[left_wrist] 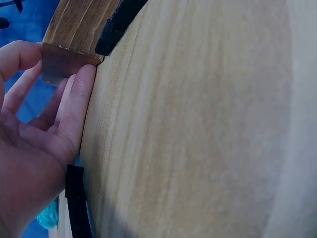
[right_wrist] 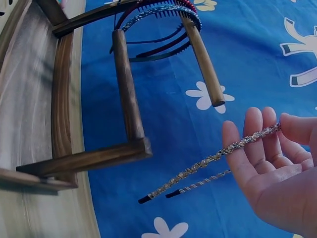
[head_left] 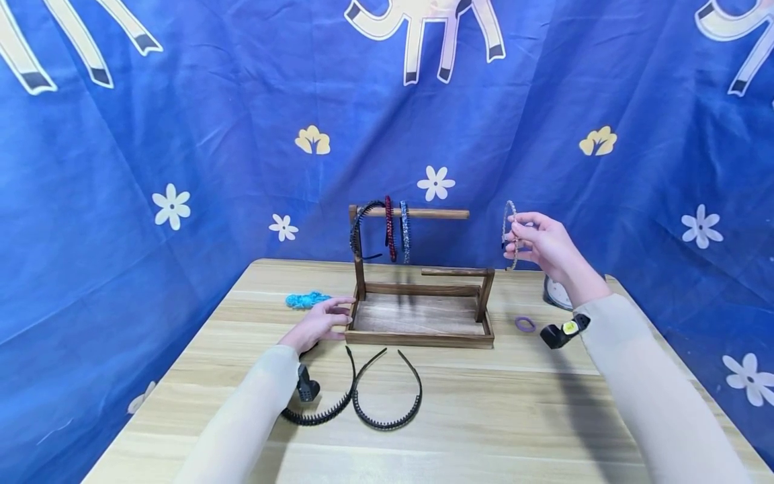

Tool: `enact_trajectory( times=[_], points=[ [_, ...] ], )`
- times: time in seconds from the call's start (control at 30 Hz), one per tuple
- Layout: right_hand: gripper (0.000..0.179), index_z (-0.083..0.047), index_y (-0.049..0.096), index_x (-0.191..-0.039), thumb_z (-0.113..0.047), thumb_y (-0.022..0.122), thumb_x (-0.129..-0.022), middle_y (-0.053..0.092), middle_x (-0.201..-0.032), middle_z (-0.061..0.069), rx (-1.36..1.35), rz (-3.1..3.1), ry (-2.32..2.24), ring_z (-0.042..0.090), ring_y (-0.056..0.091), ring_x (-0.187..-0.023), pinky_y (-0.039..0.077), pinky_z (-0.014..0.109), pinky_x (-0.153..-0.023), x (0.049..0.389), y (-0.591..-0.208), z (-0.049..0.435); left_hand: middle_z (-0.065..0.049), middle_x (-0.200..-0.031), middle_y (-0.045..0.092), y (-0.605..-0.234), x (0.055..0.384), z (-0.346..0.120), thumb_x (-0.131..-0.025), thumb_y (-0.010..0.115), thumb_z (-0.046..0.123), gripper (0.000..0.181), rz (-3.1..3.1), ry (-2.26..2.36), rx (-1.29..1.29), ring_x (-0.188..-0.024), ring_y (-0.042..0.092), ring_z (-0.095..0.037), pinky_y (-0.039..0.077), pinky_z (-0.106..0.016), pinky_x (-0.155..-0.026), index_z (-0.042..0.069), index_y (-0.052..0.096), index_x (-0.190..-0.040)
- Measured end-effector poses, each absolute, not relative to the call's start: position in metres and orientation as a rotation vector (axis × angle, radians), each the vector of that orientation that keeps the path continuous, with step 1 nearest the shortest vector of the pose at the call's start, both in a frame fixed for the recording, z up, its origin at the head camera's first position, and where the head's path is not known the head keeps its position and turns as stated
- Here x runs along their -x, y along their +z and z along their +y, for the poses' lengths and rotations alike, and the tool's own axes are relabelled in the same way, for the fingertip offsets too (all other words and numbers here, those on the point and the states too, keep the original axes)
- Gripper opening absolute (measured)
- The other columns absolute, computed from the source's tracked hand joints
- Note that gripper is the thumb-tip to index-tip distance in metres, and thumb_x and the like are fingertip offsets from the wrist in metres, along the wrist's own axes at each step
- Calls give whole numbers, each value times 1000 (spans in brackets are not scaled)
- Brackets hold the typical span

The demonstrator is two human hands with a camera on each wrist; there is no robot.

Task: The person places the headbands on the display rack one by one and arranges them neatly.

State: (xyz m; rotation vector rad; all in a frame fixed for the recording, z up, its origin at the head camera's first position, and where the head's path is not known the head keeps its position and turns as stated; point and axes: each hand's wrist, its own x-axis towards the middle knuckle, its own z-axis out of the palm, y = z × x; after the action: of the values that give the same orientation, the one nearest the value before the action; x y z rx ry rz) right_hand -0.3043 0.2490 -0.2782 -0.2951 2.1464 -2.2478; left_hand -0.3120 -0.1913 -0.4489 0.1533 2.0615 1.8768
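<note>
In the head view my right hand holds a beaded headband up in the air, to the right of the rack's upper bar. The right wrist view shows the thumb and fingers pinching this headband, its black-tipped ends pointing away from the hand. My left hand touches the left end of a wooden rack with extended fingers. From the upper bar hang a dark headband, a red headband and a blue glittery headband.
Two black toothed headbands lie in front of the rack, one on the right and one partly behind the left forearm. A turquoise bundle sits left of the rack; a purple ring and a round white-faced object are to its right.
</note>
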Motion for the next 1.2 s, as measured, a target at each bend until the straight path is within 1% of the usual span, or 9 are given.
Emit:
enact_trajectory(
  times=[0.13, 0.23, 0.33, 0.5, 0.87, 1.03, 1.2],
  points=[
    [44, 5, 41, -129, -16, 55, -94, 62, -79, 6, 259, 2134, -2263, 18, 63, -65, 55, 44, -77, 313, -275, 239, -27, -133, 34, -451, 314, -192, -88, 55, -3, 58, 2057, 1870, -157, -113, 45, -35, 51, -49, -83, 4, 35, -142],
    [40, 3, 43, -129, -15, 54, -94, 62, -81, 6, 240, 2152, -2262, 18, 63, -66, 55, 42, -76, 319, -274, 231, -28, -134, 33, -453, 316, -193, -88, 55, -3, 58, 2054, 1869, -161, -113, 45, -35, 51, -49, -84, 5, 35, -142],
    [35, 0, 47, -125, -14, 53, -95, 61, -81, 7, 223, 2158, -2271, 18, 63, -66, 55, 41, -76, 324, -273, 221, -26, -135, 34, -456, 316, -193, -88, 56, -1, 57, 2070, 1875, -158, -114, 46, -35, 52, -48, -82, 7, 37, -141],
    [30, -1, 49, -122, -13, 53, -95, 61, -81, 7, 220, 2140, -2282, 18, 63, -66, 56, 41, -75, 331, -272, 201, -25, -133, 37, -456, 315, -192, -88, 56, 0, 56, 2103, 1877, -159, -113, 46, -34, 52, -46, -81, 9, 40, -140],
    [36, 4, 44, -128, -9, 52, -95, 60, -81, 9, 280, 2005, -2320, 17, 62, -64, 55, 42, -77, 339, -273, 160, -25, -135, 37, -457, 316, -192, -88, 54, -3, 55, 2111, 1871, -161, -117, 44, -37, 52, -46, -82, 9, 40, -140],
    [35, 3, 47, -128, -10, 52, -95, 60, -84, 10, 257, 2002, -2325, 17, 61, -64, 54, 42, -78, 341, -275, 142, -25, -134, 37, -457, 316, -192, -89, 54, -1, 54, 2116, 1858, -152, -115, 47, -35, 52, -46, -82, 10, 40, -140],
    [33, 2, 50, -126, -9, 53, -95, 60, -82, 8, 208, 2001, -2325, 17, 61, -62, 55, 42, -77, 344, -279, 126, -24, -133, 38, -457, 316, -192, -90, 54, 0, 54, 2114, 1853, -144, -112, 48, -32, 52, -46, -81, 11, 40, -141]
  ],
)
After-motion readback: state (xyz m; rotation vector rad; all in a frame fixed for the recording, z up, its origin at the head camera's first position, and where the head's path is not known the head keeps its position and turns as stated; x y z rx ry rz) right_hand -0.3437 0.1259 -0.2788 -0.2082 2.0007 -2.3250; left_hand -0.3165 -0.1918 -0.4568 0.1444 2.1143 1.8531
